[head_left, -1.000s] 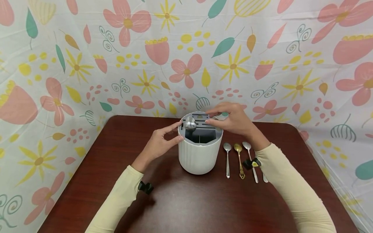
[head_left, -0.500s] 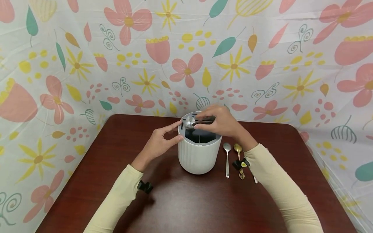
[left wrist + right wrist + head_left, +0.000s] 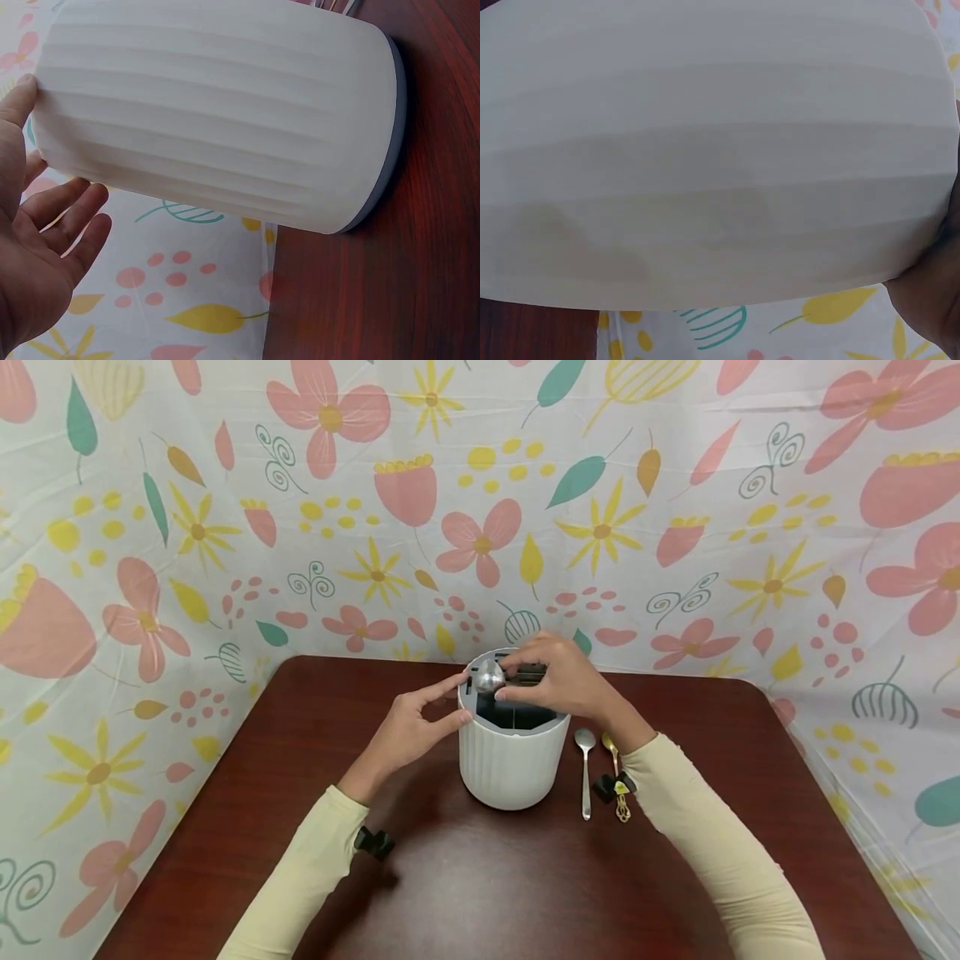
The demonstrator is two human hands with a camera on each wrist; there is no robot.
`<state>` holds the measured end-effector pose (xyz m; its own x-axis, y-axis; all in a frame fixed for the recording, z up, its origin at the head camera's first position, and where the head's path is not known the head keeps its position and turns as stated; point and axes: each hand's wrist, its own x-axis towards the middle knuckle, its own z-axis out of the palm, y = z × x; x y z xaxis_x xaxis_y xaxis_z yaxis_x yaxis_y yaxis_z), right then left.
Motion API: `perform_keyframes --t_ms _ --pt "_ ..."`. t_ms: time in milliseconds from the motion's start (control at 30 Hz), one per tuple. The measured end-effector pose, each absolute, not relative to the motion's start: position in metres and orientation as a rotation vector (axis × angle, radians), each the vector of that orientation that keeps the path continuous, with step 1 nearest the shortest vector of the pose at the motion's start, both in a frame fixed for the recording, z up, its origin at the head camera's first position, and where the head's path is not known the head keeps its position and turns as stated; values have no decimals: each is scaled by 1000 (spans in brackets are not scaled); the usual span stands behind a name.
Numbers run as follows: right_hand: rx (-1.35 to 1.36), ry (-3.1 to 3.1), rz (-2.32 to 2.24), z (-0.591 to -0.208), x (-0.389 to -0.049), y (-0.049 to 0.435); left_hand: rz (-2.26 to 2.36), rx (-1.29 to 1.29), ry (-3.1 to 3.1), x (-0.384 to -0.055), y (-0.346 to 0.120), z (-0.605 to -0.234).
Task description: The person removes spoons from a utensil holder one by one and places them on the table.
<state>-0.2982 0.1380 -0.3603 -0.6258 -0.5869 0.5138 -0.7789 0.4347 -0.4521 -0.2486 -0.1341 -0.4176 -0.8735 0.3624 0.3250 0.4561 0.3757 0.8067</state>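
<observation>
A white ribbed utensil holder [image 3: 513,772] with a grey slotted, divided top stands on the table. A metal spoon stands in its left part, the rounded bowl [image 3: 489,677] uppermost and the handle hidden inside. My right hand [image 3: 555,677] reaches over the top and pinches that bowl at its right edge between thumb and fingers. On the left, my left hand [image 3: 411,731] touches the holder's rim with straight index finger and thumb. The left wrist view shows the left hand [image 3: 45,240] at the holder's upper end, its other fingers loosely extended.
Right of the holder lie a silver spoon [image 3: 585,768] and a gold spoon [image 3: 617,772] with an ornate handle, the latter partly behind the right wrist's strap. A floral cloth [image 3: 300,527] hangs behind the dark wooden table [image 3: 465,893].
My right hand has moved left from the holder's right rim to the standing spoon's bowl. Its sleeve now covers the other spoons on the right. The left hand stays at the rim.
</observation>
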Motion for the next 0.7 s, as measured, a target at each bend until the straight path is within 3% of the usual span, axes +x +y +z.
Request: perform_keyframes --t_ms 700 --pt "1136 -2432 1016 -359 -283 137 -1540 -766 -2512 -249 -134 -418"
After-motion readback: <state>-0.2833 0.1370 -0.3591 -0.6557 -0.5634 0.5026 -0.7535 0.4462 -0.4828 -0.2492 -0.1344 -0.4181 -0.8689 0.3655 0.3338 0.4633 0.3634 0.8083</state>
